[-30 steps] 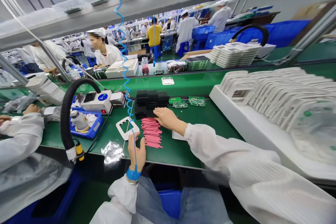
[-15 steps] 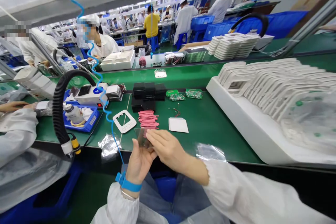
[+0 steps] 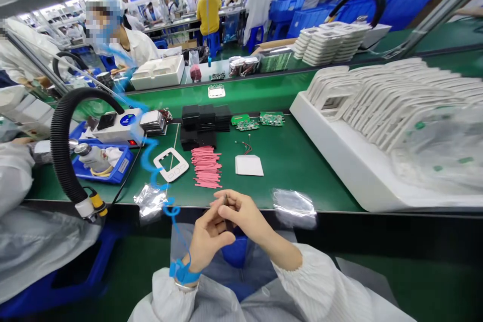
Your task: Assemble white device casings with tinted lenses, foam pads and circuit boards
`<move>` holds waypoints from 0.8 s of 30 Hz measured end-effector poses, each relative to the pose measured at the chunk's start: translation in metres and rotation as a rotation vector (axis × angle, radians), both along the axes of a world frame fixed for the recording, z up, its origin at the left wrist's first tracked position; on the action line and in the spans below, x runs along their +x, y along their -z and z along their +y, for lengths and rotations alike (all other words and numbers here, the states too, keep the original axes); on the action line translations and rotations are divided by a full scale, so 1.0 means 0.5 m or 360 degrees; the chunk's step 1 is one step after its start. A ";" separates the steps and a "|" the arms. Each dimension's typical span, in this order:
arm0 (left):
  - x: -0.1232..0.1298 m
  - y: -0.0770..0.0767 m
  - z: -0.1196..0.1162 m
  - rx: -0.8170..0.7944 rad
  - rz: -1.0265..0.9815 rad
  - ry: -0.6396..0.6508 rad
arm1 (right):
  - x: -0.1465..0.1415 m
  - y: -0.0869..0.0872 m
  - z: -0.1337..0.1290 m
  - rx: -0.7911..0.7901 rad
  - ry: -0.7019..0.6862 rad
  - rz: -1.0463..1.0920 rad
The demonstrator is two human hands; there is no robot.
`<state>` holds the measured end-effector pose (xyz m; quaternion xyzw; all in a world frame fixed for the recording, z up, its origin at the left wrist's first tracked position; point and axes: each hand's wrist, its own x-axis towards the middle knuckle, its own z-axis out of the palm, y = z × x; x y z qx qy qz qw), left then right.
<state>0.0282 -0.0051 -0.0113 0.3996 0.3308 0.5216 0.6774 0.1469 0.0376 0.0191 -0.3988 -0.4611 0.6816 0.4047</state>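
Just off the bench's front edge, my left hand (image 3: 209,236) and my right hand (image 3: 247,216) meet around a thin, dark, glass-like panel (image 3: 228,225). It is turned nearly edge-on and mostly covered by fingers. My right thumb and fingers pinch its upper part; the left fingers curl against its other side, thumb apart. A blue wrist strap (image 3: 184,271) circles my left wrist. Ahead lie pink strips (image 3: 206,167), a white frame with a square window (image 3: 171,173) and white square sheets (image 3: 249,165). Black flat pieces (image 3: 204,118) are stacked behind the strips.
A white foam tray (image 3: 332,161) packed with white housings fills the right side. Green circuit boards (image 3: 271,118) lie at the back. On the left are a blue tray (image 3: 123,166) with a bottle and a black hose (image 3: 60,146). Clear film (image 3: 294,207) overhangs the front edge.
Both hands have drawn back toward me, off the pink strips. The panel has turned from showing its face to nearly edge-on. The camera view has shifted too.
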 end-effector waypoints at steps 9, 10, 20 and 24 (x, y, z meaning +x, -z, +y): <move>0.000 0.000 -0.005 0.0014 -0.0134 0.0045 | 0.004 -0.011 -0.002 -0.0111 0.0102 0.0102; 0.001 0.000 -0.005 0.0018 -0.0144 0.0050 | 0.004 -0.013 -0.002 -0.0126 0.0101 0.0103; 0.000 -0.016 -0.007 -0.0080 -0.0131 0.0031 | 0.005 -0.007 -0.002 -0.0080 0.0053 0.0089; -0.002 -0.034 -0.008 -0.0171 -0.0191 0.0099 | 0.015 -0.007 0.000 0.0026 -0.0028 -0.0019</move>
